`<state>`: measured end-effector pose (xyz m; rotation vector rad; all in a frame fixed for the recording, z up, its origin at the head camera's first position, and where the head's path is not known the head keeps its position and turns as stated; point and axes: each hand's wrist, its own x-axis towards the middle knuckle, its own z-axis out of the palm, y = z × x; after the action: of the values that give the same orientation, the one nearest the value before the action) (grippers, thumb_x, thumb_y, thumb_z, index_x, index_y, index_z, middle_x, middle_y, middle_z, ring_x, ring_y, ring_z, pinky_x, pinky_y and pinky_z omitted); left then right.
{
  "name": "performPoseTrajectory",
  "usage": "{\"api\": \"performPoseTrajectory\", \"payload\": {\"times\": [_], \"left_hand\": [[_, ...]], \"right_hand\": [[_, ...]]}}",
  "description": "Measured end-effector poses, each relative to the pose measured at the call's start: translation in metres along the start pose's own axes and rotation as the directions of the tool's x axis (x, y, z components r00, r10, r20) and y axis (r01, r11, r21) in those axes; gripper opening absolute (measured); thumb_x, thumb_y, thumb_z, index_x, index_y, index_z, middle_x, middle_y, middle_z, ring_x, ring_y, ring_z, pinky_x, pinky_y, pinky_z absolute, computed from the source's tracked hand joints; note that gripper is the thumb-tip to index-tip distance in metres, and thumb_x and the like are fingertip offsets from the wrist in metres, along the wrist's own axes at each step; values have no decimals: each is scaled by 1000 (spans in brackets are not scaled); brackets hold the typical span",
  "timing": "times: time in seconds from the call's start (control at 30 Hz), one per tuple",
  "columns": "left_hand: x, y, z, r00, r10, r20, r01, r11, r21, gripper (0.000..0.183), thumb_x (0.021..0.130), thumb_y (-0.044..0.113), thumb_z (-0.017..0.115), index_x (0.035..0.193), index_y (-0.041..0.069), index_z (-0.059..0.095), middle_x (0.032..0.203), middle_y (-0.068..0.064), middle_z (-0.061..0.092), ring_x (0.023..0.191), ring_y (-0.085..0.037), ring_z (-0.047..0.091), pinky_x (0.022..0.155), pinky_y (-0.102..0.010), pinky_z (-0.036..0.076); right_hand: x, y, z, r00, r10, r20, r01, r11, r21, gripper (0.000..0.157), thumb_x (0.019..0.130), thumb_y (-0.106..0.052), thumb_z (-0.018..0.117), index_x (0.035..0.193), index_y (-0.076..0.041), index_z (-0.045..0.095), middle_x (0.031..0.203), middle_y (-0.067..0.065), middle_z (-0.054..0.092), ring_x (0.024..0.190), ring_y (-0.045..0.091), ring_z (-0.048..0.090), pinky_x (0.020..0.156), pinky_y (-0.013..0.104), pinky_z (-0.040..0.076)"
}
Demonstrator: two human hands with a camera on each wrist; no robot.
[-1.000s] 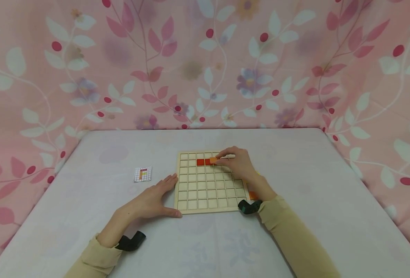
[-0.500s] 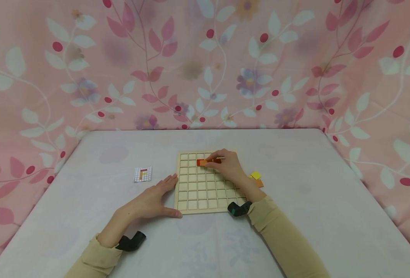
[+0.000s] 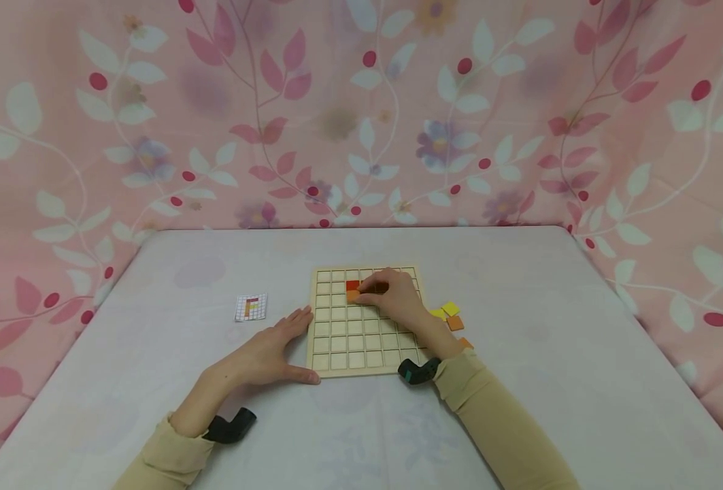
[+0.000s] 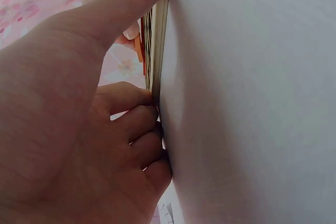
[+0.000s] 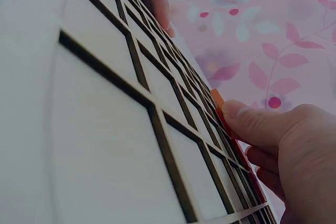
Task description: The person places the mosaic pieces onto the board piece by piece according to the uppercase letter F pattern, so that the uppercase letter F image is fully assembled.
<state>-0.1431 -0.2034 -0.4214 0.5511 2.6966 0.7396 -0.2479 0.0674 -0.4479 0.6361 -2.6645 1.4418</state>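
Orange tile [image 3: 351, 297], right hand [image 3: 396, 297] pinching, left [image 3: 268, 355] spread

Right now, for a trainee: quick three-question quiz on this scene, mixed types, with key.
1. Multiple choice. On which side of the wooden grid board does the printed pattern card lie, from the person's viewpoint?
A) left
B) right
C) far side

2. True or false? The left hand is holding a yellow tile.

3. Fill in the blank. The tile held by the right hand is coloured ____.

Key:
1. A
2. False; it touches the board's left edge and holds no tile.
3. Orange
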Motion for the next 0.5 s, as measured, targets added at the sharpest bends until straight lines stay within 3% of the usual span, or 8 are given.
{"api": "performPoseTrajectory", "payload": {"times": [0.5], "left_hand": [[0, 1, -1, 1000, -5, 7, 5, 1000, -1, 119, 70, 65, 81, 158, 7, 26, 167, -10, 20, 152, -40, 18, 118, -61, 23]], "right_hand": [[1, 1, 1, 997, -75, 5, 75, 995, -69, 17, 79, -25, 86, 92, -17, 78, 94, -6, 69, 92, 11, 60, 85, 32, 50]]}}
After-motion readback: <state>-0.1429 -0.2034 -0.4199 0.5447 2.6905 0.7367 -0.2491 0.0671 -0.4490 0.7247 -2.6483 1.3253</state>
